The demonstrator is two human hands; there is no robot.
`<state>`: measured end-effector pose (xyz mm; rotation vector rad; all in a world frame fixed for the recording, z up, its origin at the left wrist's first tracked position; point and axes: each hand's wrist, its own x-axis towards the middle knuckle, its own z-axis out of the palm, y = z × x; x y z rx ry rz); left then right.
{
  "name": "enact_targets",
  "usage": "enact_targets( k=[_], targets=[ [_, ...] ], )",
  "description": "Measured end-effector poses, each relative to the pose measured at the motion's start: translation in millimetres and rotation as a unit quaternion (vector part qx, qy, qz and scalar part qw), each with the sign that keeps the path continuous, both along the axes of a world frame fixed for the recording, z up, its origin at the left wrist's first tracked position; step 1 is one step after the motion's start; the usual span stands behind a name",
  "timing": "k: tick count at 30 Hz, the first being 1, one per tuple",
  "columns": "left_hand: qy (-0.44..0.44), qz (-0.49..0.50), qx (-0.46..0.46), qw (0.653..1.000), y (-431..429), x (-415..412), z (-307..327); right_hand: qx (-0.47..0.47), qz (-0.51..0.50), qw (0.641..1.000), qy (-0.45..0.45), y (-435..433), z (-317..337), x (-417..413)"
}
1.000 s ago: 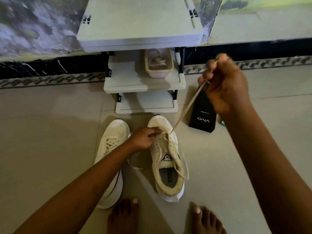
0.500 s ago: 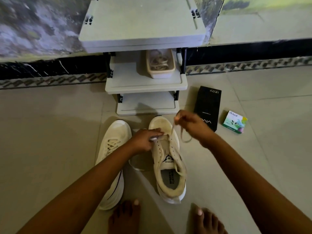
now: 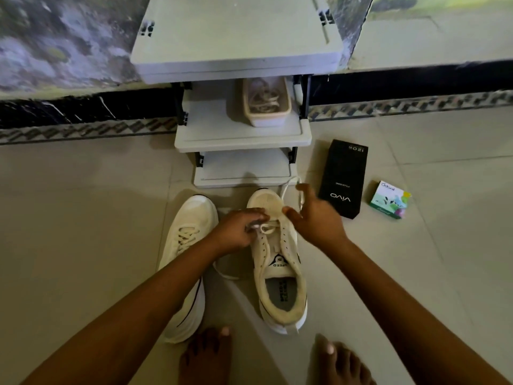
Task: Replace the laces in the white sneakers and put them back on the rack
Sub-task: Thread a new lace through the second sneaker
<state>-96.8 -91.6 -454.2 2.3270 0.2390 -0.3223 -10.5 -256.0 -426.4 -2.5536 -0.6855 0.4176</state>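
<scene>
Holding coiled laces [image 3: 262, 100], rack's tub [image 3: 268, 118].

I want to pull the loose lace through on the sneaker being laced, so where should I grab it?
Pinch the lace where it loops free beyond the sneaker's toe, coming from the right; the right hand is nearest.

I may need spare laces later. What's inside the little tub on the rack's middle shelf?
The tub on the rack holds a loose tangle of pale laces. Its bottom, and anything under the tangle, is hidden, and the shelf above shades its far end.
</scene>
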Motion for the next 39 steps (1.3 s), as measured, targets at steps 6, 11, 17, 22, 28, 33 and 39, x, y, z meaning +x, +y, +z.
enact_targets(
  k=[6,11,17,22,28,33,39],
  targets=[
    [-0.042,0.042,0.090,0.994,-3.1,-2.3,-3.8,-0.085,0.089,0.991,0.047,-4.7,-28.5,4.0],
    [-0.017,0.057,0.095,0.994,3.9,-6.7,-10.2,0.009,0.053,0.994,0.100,-4.9,-25.8,6.9],
    [0.038,0.108,-0.092,0.989,6.1,3.7,26.3,-0.110,0.100,0.981,0.127,-5.9,-30.1,-10.0],
    [-0.061,0.253,-0.422,0.868,33.5,10.2,81.0,-0.097,0.073,0.983,0.140,-2.2,-32.3,-12.7],
    [0.062,0.130,0.084,0.986,35.7,-3.3,36.2,-0.001,0.012,0.990,0.138,-5.5,-21.5,-7.9],
    [0.069,0.025,0.186,0.980,20.2,-21.0,16.6,0.182,-0.035,0.975,0.124,-3.9,-6.3,-6.0],
    [0.207,-0.078,0.216,0.951,-13.1,-40.2,-26.9,0.235,-0.032,0.953,0.187,0.0,-7.7,-10.1]
  ],
)
